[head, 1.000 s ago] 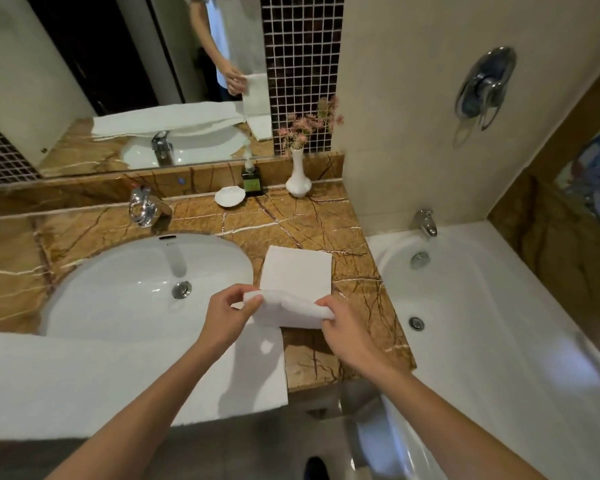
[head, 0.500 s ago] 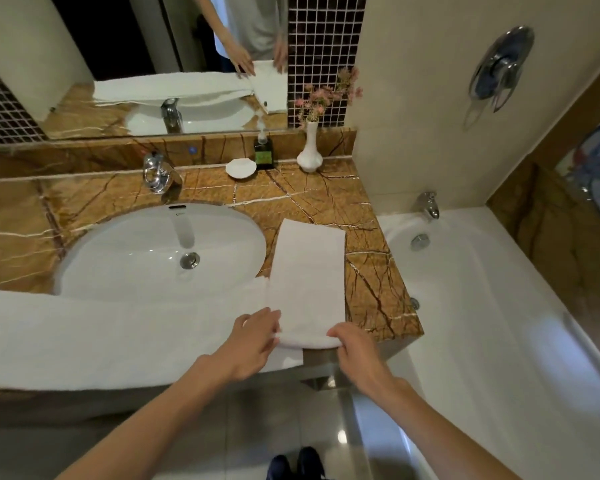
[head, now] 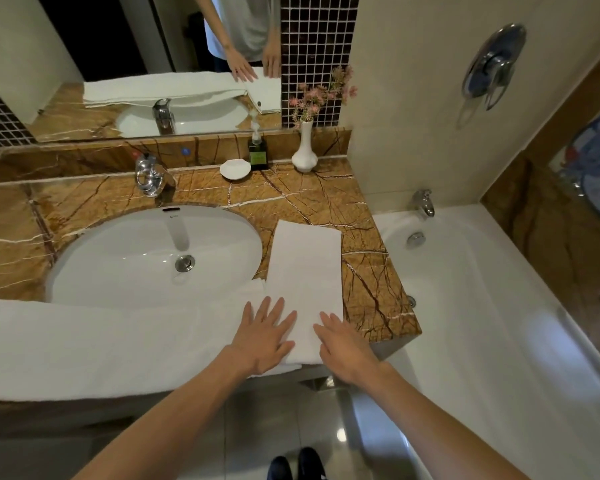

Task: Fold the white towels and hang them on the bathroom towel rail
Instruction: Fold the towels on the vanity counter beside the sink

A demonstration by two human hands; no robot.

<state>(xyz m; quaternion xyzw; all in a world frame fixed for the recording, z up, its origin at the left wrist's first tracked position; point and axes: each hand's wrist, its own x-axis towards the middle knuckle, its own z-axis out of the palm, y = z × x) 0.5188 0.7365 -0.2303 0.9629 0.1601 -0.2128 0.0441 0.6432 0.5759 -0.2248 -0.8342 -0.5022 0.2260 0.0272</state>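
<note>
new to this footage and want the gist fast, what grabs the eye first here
Two bare hands, the left hand and the right hand, press flat on the near end of a narrow folded white towel lying on the brown marble counter right of the sink. A larger white towel lies spread along the counter's front edge, left of it. A white bathtub fills the right side.
</note>
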